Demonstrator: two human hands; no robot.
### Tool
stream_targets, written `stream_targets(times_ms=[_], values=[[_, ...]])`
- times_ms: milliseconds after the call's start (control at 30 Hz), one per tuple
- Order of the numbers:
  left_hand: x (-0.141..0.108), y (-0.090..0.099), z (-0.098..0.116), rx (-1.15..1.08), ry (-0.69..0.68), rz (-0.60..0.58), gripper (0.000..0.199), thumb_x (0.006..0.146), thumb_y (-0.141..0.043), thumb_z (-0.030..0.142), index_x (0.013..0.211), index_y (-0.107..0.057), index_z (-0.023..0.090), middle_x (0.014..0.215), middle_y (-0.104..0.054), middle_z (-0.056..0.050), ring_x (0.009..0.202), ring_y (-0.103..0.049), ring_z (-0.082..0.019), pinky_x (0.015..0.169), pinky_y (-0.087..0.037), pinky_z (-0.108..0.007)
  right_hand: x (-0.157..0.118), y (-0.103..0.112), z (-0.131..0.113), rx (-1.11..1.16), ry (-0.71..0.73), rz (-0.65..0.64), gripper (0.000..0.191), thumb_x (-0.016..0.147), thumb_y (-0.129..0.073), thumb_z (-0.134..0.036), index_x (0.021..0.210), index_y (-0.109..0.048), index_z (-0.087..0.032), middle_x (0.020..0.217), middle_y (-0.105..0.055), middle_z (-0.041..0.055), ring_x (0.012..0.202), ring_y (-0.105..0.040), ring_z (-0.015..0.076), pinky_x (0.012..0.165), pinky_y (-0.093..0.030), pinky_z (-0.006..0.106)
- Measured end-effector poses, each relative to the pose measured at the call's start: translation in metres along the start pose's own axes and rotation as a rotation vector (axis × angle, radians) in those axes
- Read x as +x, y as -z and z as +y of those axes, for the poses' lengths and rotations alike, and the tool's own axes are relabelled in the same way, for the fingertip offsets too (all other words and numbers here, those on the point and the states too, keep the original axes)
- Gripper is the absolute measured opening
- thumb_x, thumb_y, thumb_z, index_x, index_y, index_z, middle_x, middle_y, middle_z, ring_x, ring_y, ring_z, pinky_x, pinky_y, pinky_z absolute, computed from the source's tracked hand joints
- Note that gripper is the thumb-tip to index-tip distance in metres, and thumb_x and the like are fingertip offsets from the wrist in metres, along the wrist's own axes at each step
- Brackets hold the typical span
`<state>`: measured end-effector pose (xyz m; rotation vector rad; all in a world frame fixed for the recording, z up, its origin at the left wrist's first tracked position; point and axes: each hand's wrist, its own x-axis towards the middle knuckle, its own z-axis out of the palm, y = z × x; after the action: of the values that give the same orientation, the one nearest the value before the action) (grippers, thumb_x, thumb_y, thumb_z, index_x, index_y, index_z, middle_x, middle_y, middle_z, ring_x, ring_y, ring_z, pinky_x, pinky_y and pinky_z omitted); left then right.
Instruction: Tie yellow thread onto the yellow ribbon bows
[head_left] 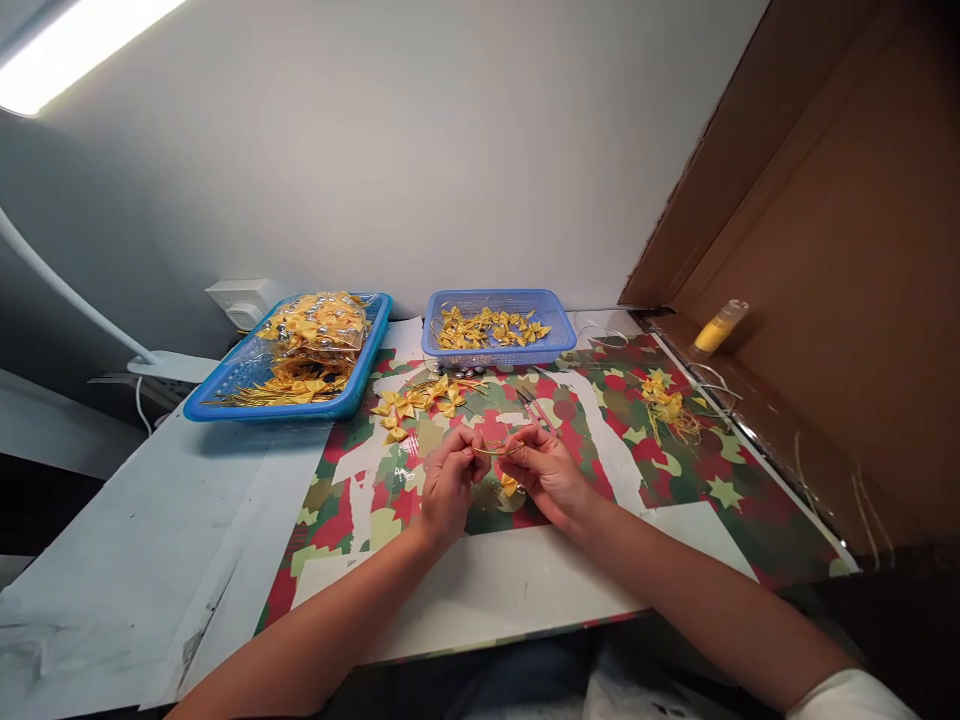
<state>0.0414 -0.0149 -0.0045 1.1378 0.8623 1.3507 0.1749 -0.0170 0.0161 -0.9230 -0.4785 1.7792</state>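
Note:
Over the middle of the patterned sheet, my left hand (pixel 452 478) and my right hand (pixel 551 474) are close together, each pinching part of a thin gold wire (pixel 493 452) that bridges the gap between them. A yellow bow (pixel 509 485) shows just under my right hand's fingers; whether it is joined to the wire I cannot tell. Beyond my left hand, several yellow bows (pixel 405 403) with wire stems lie on the sheet. Small scissors or snips (pixel 534 408) rest behind my right hand, and silvery beads (pixel 461 373) sit near the light blue basket.
A blue tray (pixel 196 405) at the left holds bagged and loose yellow bows. The light blue basket (pixel 499 356) at the back holds more. Bows and trimmings (pixel 665 400) lie right, near a yellow-filled bottle (pixel 720 328) beside a cardboard wall (pixel 847 250). A lamp hangs upper left.

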Motion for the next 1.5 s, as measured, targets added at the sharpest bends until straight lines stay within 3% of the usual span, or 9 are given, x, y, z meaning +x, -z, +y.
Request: stream_targets(times_ms=[300,600,767,833,933,1033,1133,1500], values=[[-0.007,-0.004,0.003,-0.037,0.042,-0.097,0.015,0.075,-0.046,0.03,0.065,-0.044,0.019,0.053,-0.035,0.005,0.05,-0.029,-0.01,0.049,-0.025,-0.024,-0.001,-0.001,0.004,-0.012,0.017,0.016,0.036,0.042,-0.091,-0.029,0.061,-0.064,-0.017,0.063,-0.065,-0.0035,0.063,-0.062,0.0085,0.063,-0.049,0.021],[-0.008,-0.003,0.002,0.097,-0.113,-0.077,0.016,0.078,-0.043,0.025,0.065,-0.047,0.019,0.055,-0.04,0.003,0.052,-0.034,-0.011,0.051,-0.029,-0.026,-0.001,0.0,0.006,0.032,-0.009,-0.009,0.032,0.047,-0.09,-0.027,0.065,-0.066,-0.016,0.068,-0.069,-0.0014,0.064,-0.063,0.0085,0.064,-0.051,0.02],[-0.011,-0.003,0.003,0.226,-0.19,-0.116,0.014,0.08,-0.042,0.022,0.067,-0.048,0.019,0.058,-0.045,0.002,0.054,-0.04,-0.011,0.05,-0.034,-0.024,-0.001,-0.001,0.006,0.046,0.008,0.027,0.04,0.041,-0.092,-0.03,0.064,-0.063,-0.017,0.065,-0.07,-0.003,0.059,-0.063,0.0079,0.059,-0.05,0.019],[-0.011,-0.004,0.005,0.305,-0.26,-0.072,0.006,0.079,-0.047,0.02,0.083,-0.052,0.019,0.064,-0.049,0.002,0.057,-0.044,-0.011,0.051,-0.036,-0.023,-0.001,0.0,0.005,0.027,0.042,0.038,0.04,0.041,-0.092,-0.03,0.065,-0.062,-0.017,0.063,-0.069,-0.0035,0.058,-0.062,0.008,0.057,-0.05,0.019],[-0.01,-0.006,0.009,0.505,-0.367,0.035,0.028,0.076,-0.058,0.018,0.103,-0.051,0.021,0.067,-0.049,0.004,0.057,-0.044,-0.01,0.052,-0.038,-0.021,0.001,0.003,0.004,-0.055,0.154,0.055,0.035,0.047,-0.09,-0.031,0.065,-0.063,-0.018,0.062,-0.069,-0.003,0.056,-0.061,0.0087,0.056,-0.049,0.021],[-0.008,-0.008,0.013,0.69,-0.407,0.053,0.012,0.077,-0.064,0.023,0.084,-0.054,0.019,0.069,-0.053,0.003,0.056,-0.044,-0.009,0.051,-0.038,-0.021,0.001,0.004,0.004,-0.169,0.302,0.066,0.029,0.054,-0.087,-0.033,0.065,-0.065,-0.018,0.065,-0.07,-0.0008,0.06,-0.062,0.011,0.056,-0.05,0.023],[-0.007,-0.007,0.015,0.737,-0.411,0.042,0.016,0.083,-0.059,0.026,0.07,-0.053,0.018,0.064,-0.054,0.002,0.055,-0.044,-0.009,0.052,-0.038,-0.022,-0.001,0.003,0.003,-0.291,0.42,0.076,0.024,0.057,-0.085,-0.034,0.064,-0.067,-0.019,0.066,-0.07,0.0003,0.062,-0.064,0.0133,0.06,-0.053,0.026],[-0.007,-0.006,0.015,0.739,-0.431,0.053,0.017,0.087,-0.055,0.027,0.075,-0.063,0.018,0.064,-0.061,0.0,0.056,-0.048,-0.011,0.053,-0.039,-0.024,-0.001,0.002,0.006,-0.422,0.61,0.063,0.019,0.061,-0.082,-0.03,0.067,-0.068,-0.021,0.07,-0.071,0.0012,0.069,-0.067,0.0158,0.067,-0.055,0.03]])
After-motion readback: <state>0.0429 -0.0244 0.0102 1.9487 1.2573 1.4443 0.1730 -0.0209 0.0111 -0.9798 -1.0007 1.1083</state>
